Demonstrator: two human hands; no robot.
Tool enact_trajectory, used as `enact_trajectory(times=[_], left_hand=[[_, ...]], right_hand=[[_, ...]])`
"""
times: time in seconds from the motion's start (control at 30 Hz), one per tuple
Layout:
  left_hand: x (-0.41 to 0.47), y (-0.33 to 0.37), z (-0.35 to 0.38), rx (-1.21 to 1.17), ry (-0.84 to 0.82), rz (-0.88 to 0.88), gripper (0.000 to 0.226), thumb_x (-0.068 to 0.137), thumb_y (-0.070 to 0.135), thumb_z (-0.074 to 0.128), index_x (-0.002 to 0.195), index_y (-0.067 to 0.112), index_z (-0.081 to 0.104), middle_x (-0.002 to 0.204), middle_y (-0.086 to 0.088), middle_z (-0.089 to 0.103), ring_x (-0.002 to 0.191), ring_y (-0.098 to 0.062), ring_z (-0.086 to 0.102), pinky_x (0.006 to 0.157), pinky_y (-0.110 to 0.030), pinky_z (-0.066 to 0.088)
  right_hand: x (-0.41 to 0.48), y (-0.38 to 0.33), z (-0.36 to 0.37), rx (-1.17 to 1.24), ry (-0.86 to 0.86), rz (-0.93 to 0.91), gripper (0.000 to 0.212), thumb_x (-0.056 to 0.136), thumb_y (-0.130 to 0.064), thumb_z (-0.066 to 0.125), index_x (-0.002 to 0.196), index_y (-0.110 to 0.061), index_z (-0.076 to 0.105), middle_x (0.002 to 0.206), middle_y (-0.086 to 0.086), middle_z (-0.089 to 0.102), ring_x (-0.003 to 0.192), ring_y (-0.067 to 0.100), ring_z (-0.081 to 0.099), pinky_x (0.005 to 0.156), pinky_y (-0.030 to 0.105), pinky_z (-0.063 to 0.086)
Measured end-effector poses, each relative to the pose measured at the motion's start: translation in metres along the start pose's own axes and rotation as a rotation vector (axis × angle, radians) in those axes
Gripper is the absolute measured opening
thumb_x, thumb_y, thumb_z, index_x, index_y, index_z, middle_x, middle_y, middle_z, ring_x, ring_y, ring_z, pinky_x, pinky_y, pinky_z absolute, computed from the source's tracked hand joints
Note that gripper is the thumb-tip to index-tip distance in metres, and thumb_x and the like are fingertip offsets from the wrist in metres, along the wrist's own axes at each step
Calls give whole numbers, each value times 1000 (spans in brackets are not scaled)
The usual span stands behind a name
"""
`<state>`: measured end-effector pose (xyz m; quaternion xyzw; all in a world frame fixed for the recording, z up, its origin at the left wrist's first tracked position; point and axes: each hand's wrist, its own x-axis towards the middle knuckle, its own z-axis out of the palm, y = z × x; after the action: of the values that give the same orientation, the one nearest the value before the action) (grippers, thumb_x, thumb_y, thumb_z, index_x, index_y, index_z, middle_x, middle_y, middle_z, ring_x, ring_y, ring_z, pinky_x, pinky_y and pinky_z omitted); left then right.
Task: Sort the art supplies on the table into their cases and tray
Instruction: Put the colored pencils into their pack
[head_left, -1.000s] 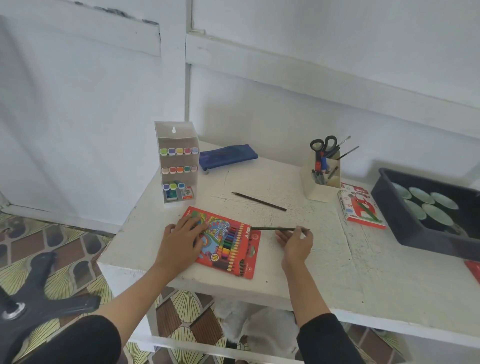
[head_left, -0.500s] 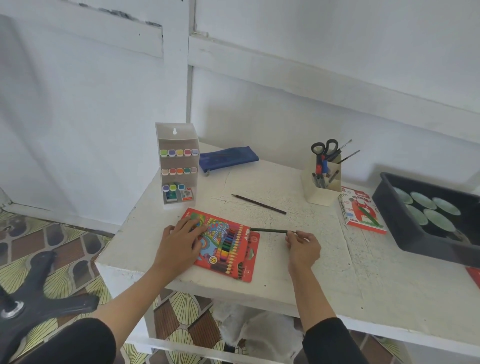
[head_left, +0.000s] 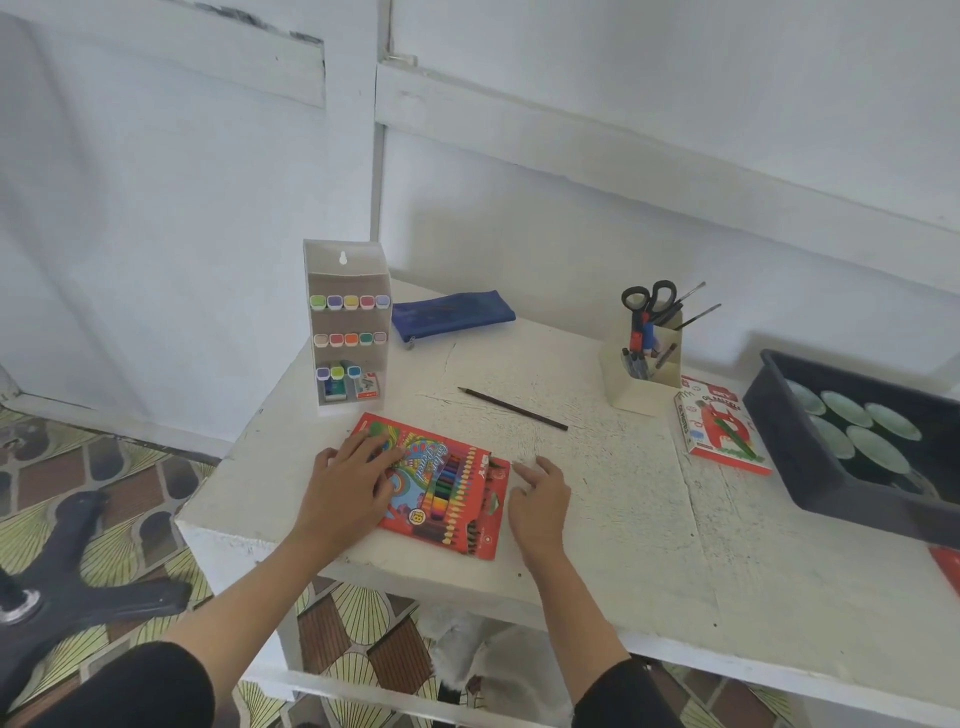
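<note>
Two hands sit at the near edge of the white surface (head_left: 623, 519), one on each side of a red case of coloured pencils (head_left: 447, 488). The left hand (head_left: 353, 483) lies flat on the case's left half with its fingers straight, pinning it down. The right hand (head_left: 540, 493) is just beside the case's right end, which looks to be the open one. Its fingers are loose and spread, the fingertips (head_left: 519, 467) reach toward the flap, and nothing shows in its grip. That patch is a little blurred, so I cannot tell whether they touch the card.

The step in hand looks like filling this case while it is held steady. One loose dark pencil (head_left: 511, 409) lies beyond the case, toward the middle of the surface, apart from both hands and nearer the right one. It looks like the next piece. The move would be a reach forward, a pinch at the shaft, then a slide in line with the others.

Farther back stand a white marker rack (head_left: 348, 332) and a blue pouch (head_left: 452, 312) on the left. On the right are a cream holder (head_left: 644, 374) with scissors and brushes, a box of oil pastels (head_left: 719, 426), and a dark tray (head_left: 779, 415) of pale round pans.
</note>
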<state>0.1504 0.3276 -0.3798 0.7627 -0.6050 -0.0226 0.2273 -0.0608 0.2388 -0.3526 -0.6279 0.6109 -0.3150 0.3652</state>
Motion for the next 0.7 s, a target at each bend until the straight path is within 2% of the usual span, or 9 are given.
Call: enact_trajectory(times=[0.07,0.1,0.17,0.27,0.37,0.43,0.5,0.6,0.7], left_hand=[[0,0,0,1,0,-1,52,85,41,32,119,20,65,126,-4,62,122,-26,53,95,-53,42],[0,1,0,-4,1,-2,52,85,41,32,119,20,65,127,-4,61,123,-27,53,96,-53,42],[0,1,0,-6,7,0,53,85,42,31,120,20,65,128,-4,61,123,-27,52,96,-53,41],[-1,0,0,-5,13,8,52,86,42,31,120,20,65,128,-3,61,124,-26,52,96,-53,41],[0,0,1,-7,11,1,48,87,40,36,119,20,65,128,-4,61,123,-27,53,96,-52,42],[0,0,1,7,21,11,48,86,40,36,117,21,66,125,-3,63,120,-27,55,93,-51,44],[0,1,-1,12,20,23,48,85,39,35,116,21,67,124,-3,64,119,-27,56,90,-51,46],[1,0,-2,-4,13,25,48,85,40,35,117,22,66,125,-3,63,121,-26,54,92,-52,44],[2,-1,-1,8,37,31,45,84,39,38,114,24,66,123,-1,63,122,-19,46,89,-52,45]], right_hand=[[-2,-5,9,27,-45,-22,48,86,13,41,104,-30,54,136,8,47,126,24,26,97,36,44],[-2,-9,12,24,-52,-17,50,86,14,39,100,-32,52,138,9,44,126,25,24,96,43,46],[-1,-12,15,23,-47,8,48,87,13,37,112,-24,53,141,12,38,127,23,21,96,47,45],[1,-12,16,2,-62,-7,44,89,10,38,129,-4,47,137,14,43,126,20,21,98,42,42],[9,-12,16,-43,-33,-51,46,90,5,43,135,-3,40,120,7,61,112,10,20,86,26,40],[19,-22,12,-47,-4,-70,46,87,7,45,132,-4,46,125,4,57,111,10,21,83,21,38],[34,-36,6,-87,16,-114,42,86,7,47,125,-6,56,132,4,49,118,16,25,74,12,26],[62,-55,-1,-244,-4,-194,37,87,2,48,119,-10,62,132,10,46,123,27,28,69,13,17],[88,-59,2,-404,-66,-208,44,88,0,45,128,-13,56,133,11,45,124,29,29,78,19,22]])
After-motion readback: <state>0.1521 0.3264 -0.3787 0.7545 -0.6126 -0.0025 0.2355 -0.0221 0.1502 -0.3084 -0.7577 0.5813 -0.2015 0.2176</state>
